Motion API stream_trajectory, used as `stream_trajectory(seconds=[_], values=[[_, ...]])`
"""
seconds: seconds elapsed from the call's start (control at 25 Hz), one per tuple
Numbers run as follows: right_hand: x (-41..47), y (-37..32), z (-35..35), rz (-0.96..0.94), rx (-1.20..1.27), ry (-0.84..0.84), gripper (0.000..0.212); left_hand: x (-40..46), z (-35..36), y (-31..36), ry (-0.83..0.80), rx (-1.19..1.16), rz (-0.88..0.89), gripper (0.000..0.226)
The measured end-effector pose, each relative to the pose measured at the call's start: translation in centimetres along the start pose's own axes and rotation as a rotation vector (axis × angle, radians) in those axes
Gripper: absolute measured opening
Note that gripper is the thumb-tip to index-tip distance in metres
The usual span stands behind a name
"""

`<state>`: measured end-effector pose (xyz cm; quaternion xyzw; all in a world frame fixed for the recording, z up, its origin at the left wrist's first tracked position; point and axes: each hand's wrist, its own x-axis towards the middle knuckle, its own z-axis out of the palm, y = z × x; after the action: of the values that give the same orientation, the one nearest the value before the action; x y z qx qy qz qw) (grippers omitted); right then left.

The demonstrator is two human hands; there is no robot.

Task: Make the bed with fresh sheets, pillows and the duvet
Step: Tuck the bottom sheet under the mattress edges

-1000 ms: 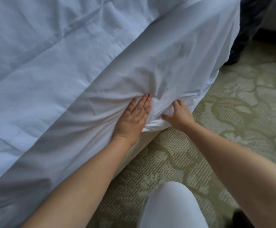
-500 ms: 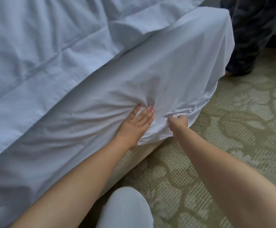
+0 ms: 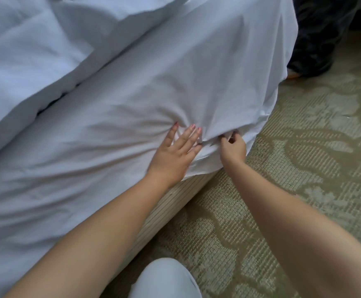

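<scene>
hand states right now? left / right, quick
Left hand: open, fingers straight, pressing flat on the white sheet at the side of the bed.
Right hand: closed, fingers curled, pinching a fold of the sheet near its lower edge.

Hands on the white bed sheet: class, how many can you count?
2. The left hand presses flat on the white bed sheet; the right hand, beside it, pinches the sheet's lower edge.

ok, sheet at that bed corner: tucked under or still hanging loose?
Still loose. The sheet's lower edge hangs free over the striped bed base; the right hand pinches its edge, and the left hand presses it flat.
</scene>
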<state>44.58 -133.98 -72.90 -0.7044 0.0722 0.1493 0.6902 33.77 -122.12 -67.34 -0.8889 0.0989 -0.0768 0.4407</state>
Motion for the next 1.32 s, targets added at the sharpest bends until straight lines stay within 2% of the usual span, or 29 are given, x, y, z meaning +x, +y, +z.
stream_trajectory(seconds=[0.08, 0.16, 0.24, 0.32, 0.4, 0.48, 0.56, 0.72, 0.88, 1.08, 1.2, 1.32], values=[[0.3, 1.3, -0.3, 0.093, -0.023, 0.132, 0.039, 1.1, -0.3, 1.0, -0.022, 0.004, -0.039, 0.054], [0.2, 1.7, -0.7, 0.296, 0.014, 0.203, 0.050, 2.0, -0.3, 1.8, -0.077, 0.025, -0.051, 0.057], [-0.1, 1.9, -0.8, 0.470, 0.230, 0.129, 0.068, 2.5, -0.2, 2.0, -0.038, 0.015, -0.094, 0.061], [-0.3, 1.8, -0.2, 0.552, 0.482, 0.007, 0.075, 2.9, 0.0, 1.9, 0.000, 0.032, -0.120, 0.067], [0.1, 1.6, 0.4, 0.499, 0.558, -0.044, 0.058, 3.2, 0.5, 1.8, 0.068, 0.034, -0.118, 0.070], [0.6, 1.1, 0.6, 0.381, 0.470, -0.002, 0.030, 3.4, 1.1, 1.7, 0.166, -0.014, -0.121, 0.074], [1.1, 0.4, 0.2, 0.306, 0.422, -0.011, 0.016, 3.4, 1.3, 1.6, 0.246, -0.079, -0.185, 0.081], [2.1, -0.9, -0.5, 0.196, 0.398, -0.126, 0.019, 3.3, 1.1, 1.6, 0.322, -0.142, -0.368, 0.081], [1.9, -1.3, -0.4, 0.076, 0.193, -0.098, 0.021, 3.7, 1.2, 1.8, 0.286, -0.187, -0.409, 0.074], [1.8, -0.7, 0.5, 0.065, 0.115, -0.017, 0.029, 3.7, 0.9, 1.1, 0.294, -0.229, -0.313, 0.061], [2.0, -1.6, 1.4, 0.071, 0.109, 0.016, 0.023, 3.1, 0.5, 0.5, 0.273, -0.199, -0.220, 0.061], [2.4, -2.2, 2.5, 0.053, -0.049, 0.041, 0.018, 2.5, 0.6, 0.5, 0.264, -0.143, -0.205, 0.061]])
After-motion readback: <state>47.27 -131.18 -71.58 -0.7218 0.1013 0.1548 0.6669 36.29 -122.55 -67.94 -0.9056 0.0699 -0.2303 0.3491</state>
